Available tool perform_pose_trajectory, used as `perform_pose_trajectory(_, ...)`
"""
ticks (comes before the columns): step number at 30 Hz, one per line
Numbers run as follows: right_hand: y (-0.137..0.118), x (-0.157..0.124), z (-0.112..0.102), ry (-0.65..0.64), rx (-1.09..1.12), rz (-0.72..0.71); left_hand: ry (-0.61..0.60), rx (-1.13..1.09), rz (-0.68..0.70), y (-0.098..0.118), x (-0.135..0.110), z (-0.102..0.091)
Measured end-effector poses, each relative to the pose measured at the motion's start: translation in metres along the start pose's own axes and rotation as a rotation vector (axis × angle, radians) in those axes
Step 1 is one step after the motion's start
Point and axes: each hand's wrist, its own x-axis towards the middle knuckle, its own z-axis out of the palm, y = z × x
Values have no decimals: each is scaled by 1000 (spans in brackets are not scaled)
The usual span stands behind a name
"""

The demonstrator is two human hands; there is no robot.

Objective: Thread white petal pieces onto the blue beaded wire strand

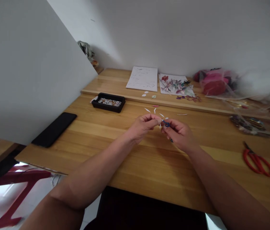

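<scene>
A shallow black tray (108, 108) at the far left of the wooden table (149, 166) holds small pale beads (109, 102). Over mid-table the hands meet fingertip to fingertip. The left hand (142, 127) pinches a white paper sliver (159, 120). The right hand (179, 134) is closed around a slim blue tool (166, 124), mostly hidden. Its long axis runs back toward the person, with the blue end pointing at the sliver.

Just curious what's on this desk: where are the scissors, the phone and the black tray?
scissors (254, 158), head view, on the red handles
phone (55, 129), head view, middle of its dark face
tray (107, 108), head view, on its front wall
</scene>
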Motion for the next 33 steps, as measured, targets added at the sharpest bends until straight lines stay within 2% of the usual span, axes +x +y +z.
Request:
perform_pose_trajectory(10, 9, 0, 7, -73, 382, 149, -18, -65, 61, -4, 2, 1)
perform_pose_trajectory(20, -8, -3, 17, -50, 553, 314, 161, -13, 118, -7, 7, -1)
perform_pose_trajectory(23, -9, -3, 19, -60, 461, 284, 202, 36, 141, -6, 6, -1)
perform_pose_trajectory(26, -12, -6, 18, -48, 252, 190, 199, 120, 164, -6, 5, -1)
perform_pose_trajectory(30, -22, -9, 11, 89, -52, -9, 155, 230, 158, -5, 3, -1)
perform_pose_trajectory(33, -29, -9, 4, 219, -151, -75, 98, 256, 126, -4, 2, -1)
